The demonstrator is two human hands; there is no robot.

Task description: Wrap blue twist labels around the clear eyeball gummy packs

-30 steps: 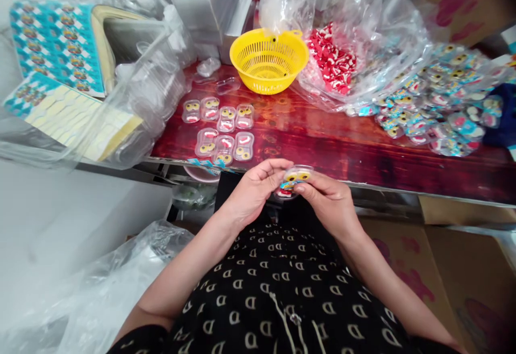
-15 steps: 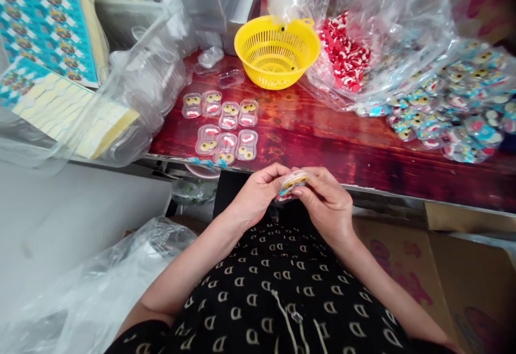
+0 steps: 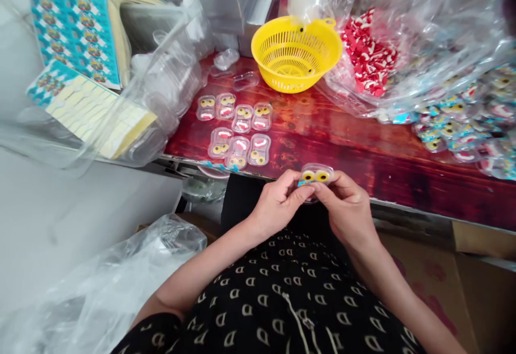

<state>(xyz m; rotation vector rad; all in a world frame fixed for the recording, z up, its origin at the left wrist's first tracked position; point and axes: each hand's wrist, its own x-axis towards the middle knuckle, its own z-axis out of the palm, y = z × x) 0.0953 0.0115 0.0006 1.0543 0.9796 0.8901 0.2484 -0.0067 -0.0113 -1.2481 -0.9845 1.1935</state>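
Between my left hand and my right hand is a small clear plastic case, held at the table's front edge. Two yellow eye-shaped pieces show in its upper half, and a bit of blue label is visible at its middle. Both thumbs press on its front face; my fingers cover its sides and most of the lower half. To the left on the table lie several similar cases in two rows, each with yellow eyes and a red-and-white piece inside.
A yellow plastic basket stands at the back, beside a clear bag of red-and-white pieces. Labelled cases are heaped at the right. Blue label sheets and a bag of clear shells are at the left.
The case has turned from edge-on tilt to show its eyes to me. My left thumb has moved across onto its front. The whole view has shifted, with the table scene further right.
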